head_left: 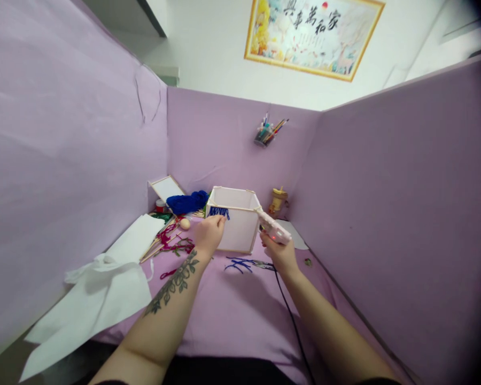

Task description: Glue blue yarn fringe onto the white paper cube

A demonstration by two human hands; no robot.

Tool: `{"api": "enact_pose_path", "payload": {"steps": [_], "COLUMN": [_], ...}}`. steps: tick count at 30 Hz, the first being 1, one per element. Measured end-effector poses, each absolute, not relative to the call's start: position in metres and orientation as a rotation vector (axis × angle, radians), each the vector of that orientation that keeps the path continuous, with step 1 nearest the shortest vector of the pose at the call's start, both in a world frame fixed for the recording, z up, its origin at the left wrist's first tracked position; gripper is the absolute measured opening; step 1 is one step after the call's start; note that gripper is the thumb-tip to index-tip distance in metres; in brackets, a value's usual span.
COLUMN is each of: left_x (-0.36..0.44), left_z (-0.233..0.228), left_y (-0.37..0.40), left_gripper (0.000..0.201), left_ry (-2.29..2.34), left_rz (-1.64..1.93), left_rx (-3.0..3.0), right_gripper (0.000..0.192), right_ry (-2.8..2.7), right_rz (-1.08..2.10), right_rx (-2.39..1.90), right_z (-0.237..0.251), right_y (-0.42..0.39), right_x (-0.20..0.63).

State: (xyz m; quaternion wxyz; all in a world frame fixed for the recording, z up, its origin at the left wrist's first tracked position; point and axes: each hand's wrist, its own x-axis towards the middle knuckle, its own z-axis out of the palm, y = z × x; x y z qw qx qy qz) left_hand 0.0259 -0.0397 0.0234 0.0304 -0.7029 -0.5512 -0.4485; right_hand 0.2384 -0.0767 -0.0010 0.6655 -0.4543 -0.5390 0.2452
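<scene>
My right hand [282, 255] grips a pale pink hot glue gun [276, 230], its red light lit and its nozzle at the top right front corner of a white open-topped box [238, 232] with wooden stick edges. Blue yarn strands [218, 212] hang in a row from the left part of the box's front top edge. My left hand [209, 235] is closed in front of the box's left side, just below those strands; what its fingers hold is hidden. Cut blue yarn pieces [238, 264] and scissors [262, 264] lie in front of the box.
At the left are a blue yarn skein [187, 202], dark red yarn [170, 235], thin sticks and white fabric [108, 289]. A black cord [291, 310] runs toward me. A brown-and-yellow object [278, 199] stands behind right; a pen cup [263, 135] hangs on the back panel.
</scene>
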Motion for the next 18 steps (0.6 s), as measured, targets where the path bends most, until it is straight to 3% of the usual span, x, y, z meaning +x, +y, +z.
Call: {"api": "enact_pose_path", "payload": {"steps": [8, 14, 18], "left_x": [0.048, 0.046, 0.044], "left_z": [0.018, 0.018, 0.027], "left_y": [-0.050, -0.046, -0.054], "left_gripper": [0.024, 0.042, 0.037], "left_ry": [-1.339, -1.560, -1.777], "left_rz": [-0.906, -1.111, -0.950], "left_rx": [-2.761, -2.490, -2.243], "right_gripper": [0.035, 0.035, 0.033], "right_ry": [-0.780, -0.803, -0.870], "right_rz": [0.728, 0.744, 0.736], "right_rx": [-0.967, -0.918, -0.935], "right_z": [-0.032, -0.038, -0.039], "right_y": [-0.064, -0.059, -0.062], "right_x": [0.258, 0.260, 0.257]}}
